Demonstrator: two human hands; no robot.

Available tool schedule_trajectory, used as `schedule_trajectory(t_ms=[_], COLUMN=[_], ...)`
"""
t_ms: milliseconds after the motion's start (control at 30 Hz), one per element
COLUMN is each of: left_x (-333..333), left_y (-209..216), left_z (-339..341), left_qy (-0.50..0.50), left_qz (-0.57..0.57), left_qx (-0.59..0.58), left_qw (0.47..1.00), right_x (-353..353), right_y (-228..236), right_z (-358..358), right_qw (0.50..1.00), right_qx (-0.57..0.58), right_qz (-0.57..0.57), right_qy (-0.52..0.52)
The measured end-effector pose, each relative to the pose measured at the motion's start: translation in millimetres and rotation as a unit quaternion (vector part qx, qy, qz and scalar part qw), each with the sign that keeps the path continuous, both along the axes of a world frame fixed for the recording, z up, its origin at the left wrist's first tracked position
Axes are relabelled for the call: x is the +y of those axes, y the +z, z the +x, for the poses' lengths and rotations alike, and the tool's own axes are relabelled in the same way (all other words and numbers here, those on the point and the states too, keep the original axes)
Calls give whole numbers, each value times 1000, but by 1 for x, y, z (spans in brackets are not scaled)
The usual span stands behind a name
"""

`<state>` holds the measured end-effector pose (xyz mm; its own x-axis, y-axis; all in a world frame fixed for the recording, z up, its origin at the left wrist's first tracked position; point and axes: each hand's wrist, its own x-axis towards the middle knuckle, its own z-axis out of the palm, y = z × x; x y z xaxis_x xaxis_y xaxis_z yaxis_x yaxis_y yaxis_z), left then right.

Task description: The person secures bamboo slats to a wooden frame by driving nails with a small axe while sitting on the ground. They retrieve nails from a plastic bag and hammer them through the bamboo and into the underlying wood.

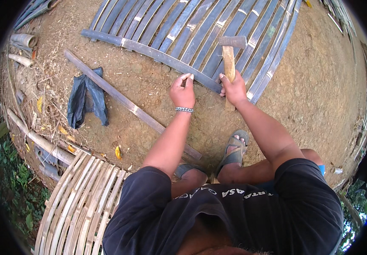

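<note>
My right hand (pixel 235 89) grips a hammer (pixel 228 61) by its wooden handle, the dark metal head pointing away from me. Just left of it, my left hand (pixel 182 92) is closed in a pinch, thumb and forefinger together; anything between them is too small to make out. Both hands are at the near edge of a panel of dark bamboo slats (pixel 177 32) lying on the ground. A bamboo crosspiece (pixel 162 55) runs along that near edge, over the slat ends. The fingers of my right hand are close to its right end.
A loose bamboo strip (pixel 126 102) lies slantwise on the dirt, its near end passing by my left forearm. Beside it is a crumpled black plastic bag (pixel 86 100). At lower left stands a pale slatted bamboo panel (pixel 79 204). Cut bamboo pieces (pixel 23 40) lie at far left.
</note>
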<state>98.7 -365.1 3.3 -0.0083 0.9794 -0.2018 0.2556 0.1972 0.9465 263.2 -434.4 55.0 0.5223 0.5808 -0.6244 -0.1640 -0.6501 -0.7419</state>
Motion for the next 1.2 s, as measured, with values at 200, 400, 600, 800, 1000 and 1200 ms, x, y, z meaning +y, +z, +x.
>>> schedule_trajectory(t_ms=[200, 400, 600, 800, 1000, 1200], left_x=[10, 11, 12, 10, 9, 7], left_y=[-1, -4, -5, -7, -11, -14], left_z=[0, 0, 1, 3, 6, 6], left_qy=[-96, -91, -86, -73, -65, -64], left_qz=[235, 256, 265, 248, 248, 252], left_qx=[147, 149, 140, 150, 150, 156], left_qw=[956, 951, 950, 954, 955, 953], right_x=[-3, -2, -3, -3, -2, -1], right_y=[-7, -5, -10, -11, -10, -9], right_z=[1, 3, 5, 4, 3, 3], right_qw=[1000, 1000, 1000, 1000, 1000, 1000], right_qx=[-2, 7, 14, 13, 14, 17], right_qz=[8, 5, 11, 2, 6, 12], right_qy=[-1, 9, 10, 14, 10, 11])
